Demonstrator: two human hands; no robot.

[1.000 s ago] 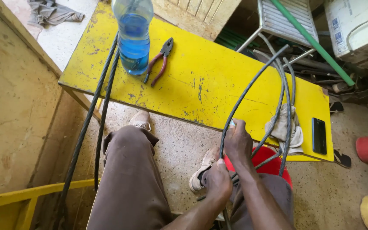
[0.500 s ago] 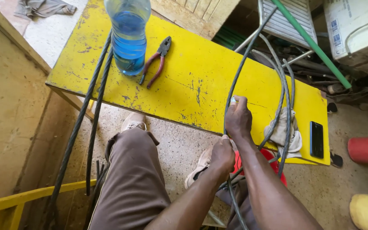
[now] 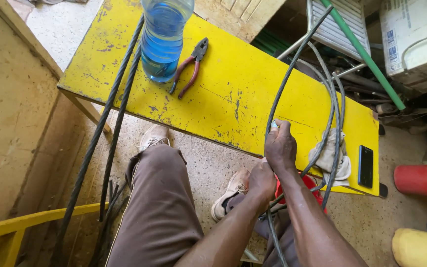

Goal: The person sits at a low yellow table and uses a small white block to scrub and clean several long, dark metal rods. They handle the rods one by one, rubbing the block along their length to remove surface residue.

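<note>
Head view, looking down past the person's knees: the right hand (image 3: 281, 146) is curled into a fist around a grey steel cable (image 3: 292, 74) at the near edge of the yellow table (image 3: 243, 84), fingers wrapped tight with something small and pale poking out at the top of the fist that is too small to identify. The left hand (image 3: 262, 179) sits just below it and touching it, fingers closed around the same cable where it drops toward the floor; the fingertips themselves are hidden under the hand. From the right fist the cable arcs up across the tabletop and runs out of frame at the top, while further loops curve back down on the right over a crumpled grey rag (image 3: 333, 157). A black phone (image 3: 365, 165) lies just beside the rag. Red-handled pliers (image 3: 190, 66) lie next to a blue-tinted plastic water bottle (image 3: 163, 39), whose cap is cut off by the top edge. Two darker twisted cables (image 3: 117, 113) hang over the table's left side to the floor. A red object (image 3: 308, 184) under the table is mostly hidden behind the forearms.
</note>
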